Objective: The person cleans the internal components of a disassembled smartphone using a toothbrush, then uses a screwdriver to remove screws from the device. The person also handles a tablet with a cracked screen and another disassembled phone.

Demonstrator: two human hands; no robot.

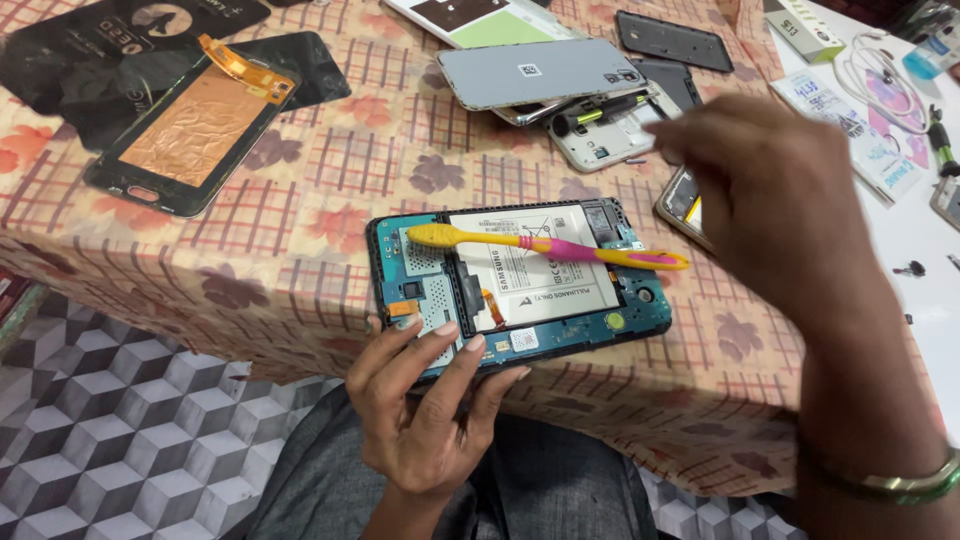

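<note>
**Blue-framed phone propped open at the bench edge**

Blue plastic frames the opened phone (520, 285), which we steady with our left hand (425, 420), fingers (480, 365) curled under its near edge so it lies flat. A yellow-and-pink toothbrush (545, 246) rests across its battery. Farther off, our right hand (775, 205) hovers blurred, so we cannot tell its grip, above spare phones on the bench (300, 260).

A detached phone screen with copper-coloured foil backing (195, 128) lies on the orange floral checked tablecloth (330, 200). Farther back rest a silver phone back cover (540, 72) and a dark flat rectangular panel (673, 40). White coiled cables (880, 75) lie at the far right.
</note>
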